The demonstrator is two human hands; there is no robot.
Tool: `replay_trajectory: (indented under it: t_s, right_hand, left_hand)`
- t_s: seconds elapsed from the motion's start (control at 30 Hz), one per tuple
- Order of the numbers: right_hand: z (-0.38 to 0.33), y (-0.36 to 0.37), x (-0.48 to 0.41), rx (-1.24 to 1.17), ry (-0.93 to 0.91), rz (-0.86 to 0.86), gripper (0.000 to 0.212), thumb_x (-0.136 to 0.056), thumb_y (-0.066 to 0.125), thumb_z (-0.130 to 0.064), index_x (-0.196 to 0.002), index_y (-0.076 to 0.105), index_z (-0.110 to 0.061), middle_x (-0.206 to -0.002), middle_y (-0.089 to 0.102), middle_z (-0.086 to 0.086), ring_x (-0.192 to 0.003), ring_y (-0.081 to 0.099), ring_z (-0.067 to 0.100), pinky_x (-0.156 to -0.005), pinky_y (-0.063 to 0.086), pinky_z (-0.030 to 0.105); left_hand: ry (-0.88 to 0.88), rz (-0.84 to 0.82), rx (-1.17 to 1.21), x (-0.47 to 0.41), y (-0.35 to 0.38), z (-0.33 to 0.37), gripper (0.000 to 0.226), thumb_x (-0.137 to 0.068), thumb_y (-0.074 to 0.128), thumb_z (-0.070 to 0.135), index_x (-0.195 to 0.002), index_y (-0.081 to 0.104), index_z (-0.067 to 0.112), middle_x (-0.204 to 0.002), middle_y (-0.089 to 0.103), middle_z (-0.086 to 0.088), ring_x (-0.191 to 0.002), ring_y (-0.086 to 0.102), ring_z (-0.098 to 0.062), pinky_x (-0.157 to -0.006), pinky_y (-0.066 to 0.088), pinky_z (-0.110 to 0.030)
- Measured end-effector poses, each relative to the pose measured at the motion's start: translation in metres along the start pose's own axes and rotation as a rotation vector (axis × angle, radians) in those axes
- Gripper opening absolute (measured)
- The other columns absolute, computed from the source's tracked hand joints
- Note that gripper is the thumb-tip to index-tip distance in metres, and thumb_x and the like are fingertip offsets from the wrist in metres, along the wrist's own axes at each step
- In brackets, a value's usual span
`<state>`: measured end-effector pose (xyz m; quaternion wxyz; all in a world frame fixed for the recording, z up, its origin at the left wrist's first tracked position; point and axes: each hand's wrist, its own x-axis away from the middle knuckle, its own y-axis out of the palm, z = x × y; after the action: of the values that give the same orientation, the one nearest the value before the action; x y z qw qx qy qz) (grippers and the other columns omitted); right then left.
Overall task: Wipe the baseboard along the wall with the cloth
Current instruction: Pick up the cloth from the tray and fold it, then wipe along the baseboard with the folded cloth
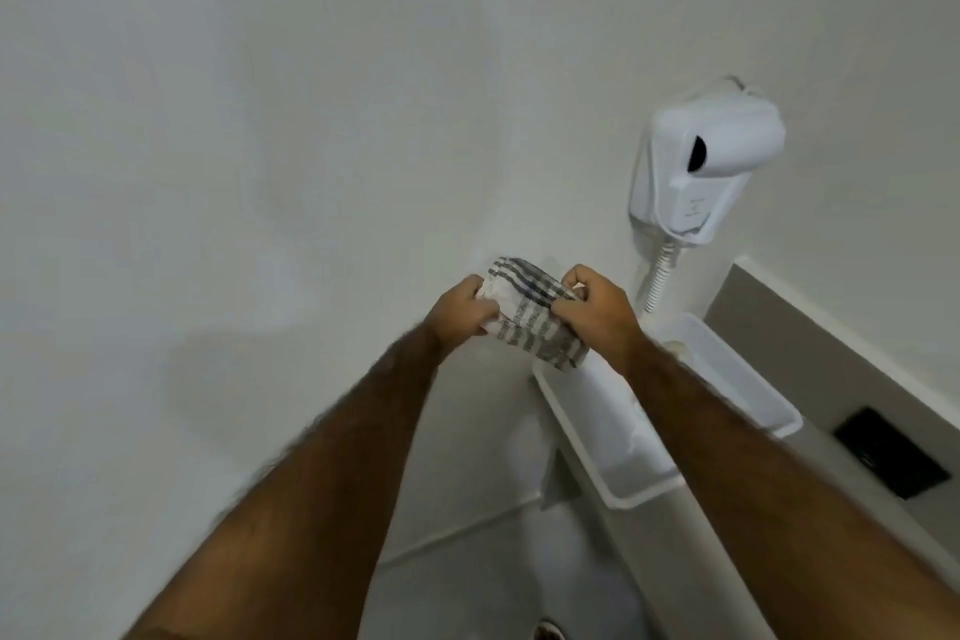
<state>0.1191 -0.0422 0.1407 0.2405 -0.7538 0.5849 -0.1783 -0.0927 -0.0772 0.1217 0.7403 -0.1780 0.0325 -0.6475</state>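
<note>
Dim, soft, even light; wide-angle edge bending.

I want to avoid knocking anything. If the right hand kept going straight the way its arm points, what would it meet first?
Probably the bare white wall, once past the cloth it grips. The hair dryer sits to the right of that line, though depth is unclear.

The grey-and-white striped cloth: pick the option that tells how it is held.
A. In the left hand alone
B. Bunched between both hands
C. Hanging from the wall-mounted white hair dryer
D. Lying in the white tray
B: the grey-and-white striped cloth is gripped at one end by the left hand and at the other by the right hand, held up in front of the white wall, above the white tray.
</note>
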Motion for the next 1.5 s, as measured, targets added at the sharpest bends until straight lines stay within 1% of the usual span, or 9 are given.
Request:
replay_trajectory:
  t_s: [0.13, 0.2, 0.33, 0.5, 0.7, 0.9, 1.13, 1.37, 1.5]
  right_hand:
    - [-0.082, 0.016, 0.008, -0.023, -0.176, -0.081, 0.03, -0.092, 0.068, 0.005, -0.086, 0.063, -0.024, -0.057, 0.066, -0.013, -0.042, 0.057, -0.002, -0.042, 0.045, 0.012]
    - [-0.118, 0.026, 0.011, -0.038, -0.26, -0.125, 0.032, -0.093, 0.067, 0.005, -0.085, 0.063, -0.026, -0.055, 0.066, -0.017, -0.044, 0.057, -0.004, -0.045, 0.045, 0.01]
    - [-0.181, 0.052, 0.012, -0.041, -0.391, -0.155, 0.027, -0.092, 0.072, 0.0, -0.089, 0.069, -0.026, -0.082, 0.074, -0.009, -0.072, 0.067, 0.007, -0.066, 0.053, 0.022]
    - [-0.221, 0.088, -0.004, -0.115, -0.468, -0.26, 0.022, -0.093, 0.086, -0.006, -0.106, 0.08, -0.022, -0.095, 0.078, -0.005, -0.09, 0.076, 0.016, -0.081, 0.063, 0.025]
    - [-0.236, 0.134, -0.007, -0.091, -0.494, -0.413, 0.025, -0.092, 0.094, -0.01, -0.112, 0.082, -0.016, -0.1, 0.081, -0.002, -0.098, 0.081, 0.021, -0.098, 0.068, 0.045]
    - [-0.241, 0.171, 0.01, -0.074, -0.521, -0.446, 0.027, -0.091, 0.095, -0.013, -0.116, 0.083, -0.015, -0.102, 0.082, -0.001, -0.101, 0.08, 0.021, -0.101, 0.066, 0.045]
    - [-0.173, 0.267, 0.036, -0.098, -0.386, -0.515, 0.025, -0.093, 0.092, -0.007, -0.115, 0.082, -0.011, -0.105, 0.082, 0.006, -0.101, 0.081, 0.028, -0.1, 0.066, 0.049]
    - [-0.01, 0.423, 0.06, -0.035, -0.281, -0.596, 0.022, -0.095, 0.09, -0.009, -0.115, 0.08, -0.005, -0.101, 0.081, 0.012, -0.098, 0.079, 0.032, -0.094, 0.067, 0.051]
    - [0.111, 0.531, 0.072, -0.051, -0.261, -0.586, 0.017, -0.096, 0.088, -0.009, -0.11, 0.079, -0.01, -0.09, 0.074, -0.003, -0.085, 0.07, 0.016, -0.085, 0.061, 0.031]
  left_hand:
    - [0.081, -0.082, 0.338, 0.054, -0.072, 0.024, 0.07, -0.081, 0.076, 0.01, -0.144, 0.045, 0.014, -0.131, 0.068, -0.016, -0.115, 0.069, -0.03, -0.106, 0.053, -0.049]
    - [0.176, -0.13, 0.306, 0.075, -0.102, 0.03, 0.057, -0.089, 0.075, 0.004, -0.143, 0.055, 0.005, -0.135, 0.069, -0.019, -0.122, 0.069, -0.033, -0.106, 0.055, -0.045]
    - [0.163, 0.118, 0.229, 0.117, -0.161, 0.029, 0.026, -0.087, 0.079, 0.01, -0.113, 0.076, 0.015, -0.093, 0.083, 0.006, -0.078, 0.077, -0.005, -0.064, 0.058, -0.017]
    - [0.153, 0.377, 0.299, 0.152, -0.215, 0.013, 0.011, -0.08, 0.087, 0.017, -0.076, 0.08, 0.024, -0.061, 0.069, 0.014, -0.056, 0.063, -0.002, -0.055, 0.051, -0.016]
    - [0.12, 0.523, 0.385, 0.182, -0.244, -0.01, 0.037, -0.074, 0.089, 0.019, -0.109, 0.08, 0.011, -0.111, 0.081, -0.011, -0.099, 0.076, -0.022, -0.094, 0.06, -0.038]
    - [0.118, 0.606, 0.544, 0.2, -0.244, -0.045, 0.044, -0.084, 0.079, 0.013, -0.126, 0.068, 0.006, -0.114, 0.079, -0.01, -0.1, 0.076, -0.023, -0.082, 0.063, -0.038]
    - [0.019, 0.713, 0.875, 0.207, -0.22, -0.161, 0.034, -0.087, 0.077, 0.011, -0.121, 0.072, 0.009, -0.116, 0.079, -0.015, -0.101, 0.076, -0.027, -0.084, 0.064, -0.039]
    - [-0.11, 0.809, 1.242, 0.188, -0.154, -0.365, 0.051, -0.096, 0.068, 0.015, -0.144, 0.057, 0.003, -0.143, 0.062, -0.024, -0.132, 0.06, -0.04, -0.116, 0.042, -0.057]
    - [-0.128, 0.855, 1.413, 0.154, -0.106, -0.507, 0.056, -0.096, 0.068, 0.021, -0.148, 0.055, 0.005, -0.145, 0.061, -0.023, -0.137, 0.057, -0.039, -0.116, 0.042, -0.057]
